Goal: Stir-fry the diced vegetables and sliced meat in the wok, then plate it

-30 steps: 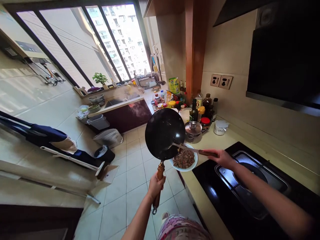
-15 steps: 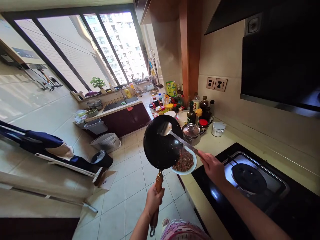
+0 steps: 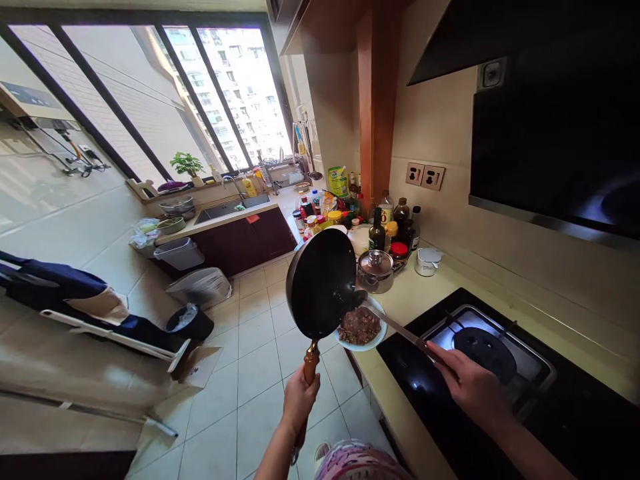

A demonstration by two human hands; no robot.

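My left hand (image 3: 300, 395) is wrapped round the wooden handle of a black wok (image 3: 320, 283), which is held up and tilted, its inside facing me and to the right. My right hand (image 3: 465, 380) grips the handle of a metal spatula (image 3: 397, 327). The spatula's dark head is at the wok's right rim, above a white plate (image 3: 383, 333). Chopped brown food (image 3: 359, 327) fills the plate, which sits at the counter's edge. Part of the plate is hidden behind the wok.
A lidded steel pot (image 3: 376, 270), bottles (image 3: 377, 230) and a white container (image 3: 427, 261) stand beyond the plate. The black gas stove (image 3: 415, 373) is at the right. A sink (image 3: 233, 210) lies under the window, with a black bin (image 3: 190, 323) on the floor.
The spatula head has moved from inside the wok down to its right rim. My right hand has shifted right and down. The wok has turned and tilted more steeply.
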